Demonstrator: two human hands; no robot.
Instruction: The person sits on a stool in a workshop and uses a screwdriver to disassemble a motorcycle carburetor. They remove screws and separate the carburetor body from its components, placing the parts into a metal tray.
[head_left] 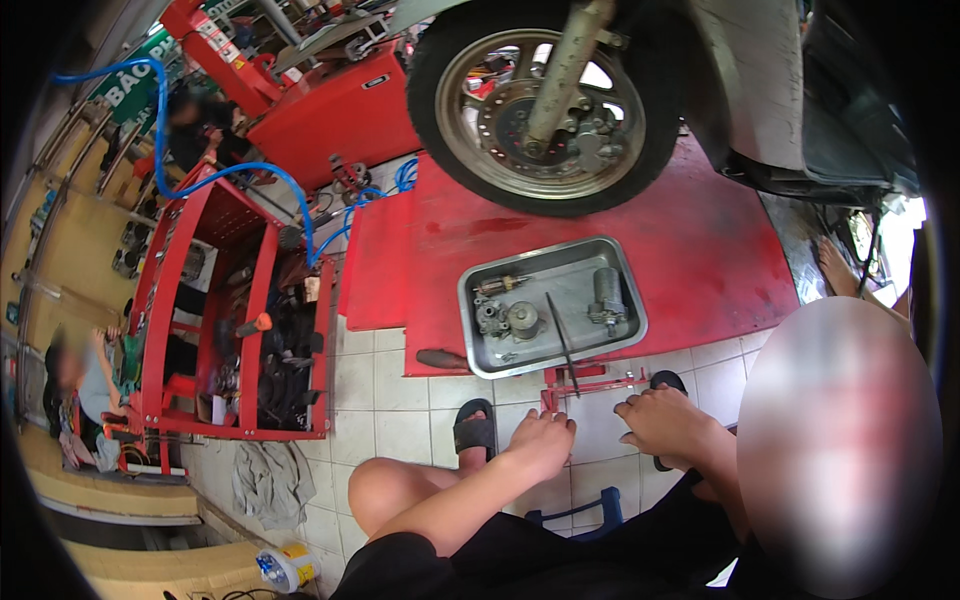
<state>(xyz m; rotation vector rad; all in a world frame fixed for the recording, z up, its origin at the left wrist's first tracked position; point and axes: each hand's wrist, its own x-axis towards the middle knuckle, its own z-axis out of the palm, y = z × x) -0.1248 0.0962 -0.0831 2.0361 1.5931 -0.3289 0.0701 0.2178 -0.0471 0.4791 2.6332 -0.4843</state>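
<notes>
Red platform (705,265) under tray (572,288); tiled floor (400,440)

A blurred oval (840,450) covers the lower right, the upper edge crops the motorbike (752,85), tiny bits (509,358) in the tray (565,275) are indistinct, and the palms of left hand (541,441) and right hand (664,424) are hidden.

— How is the metal tray (575,275) sitting?
— It's resting on the red bench (700,260), holding a grey cylindrical part (606,297) at right and loose metal parts (523,320) at left.
— And where is the thin dark rod (563,345) lying?
— It's crossing the tray's near rim, jutting outside.
</notes>
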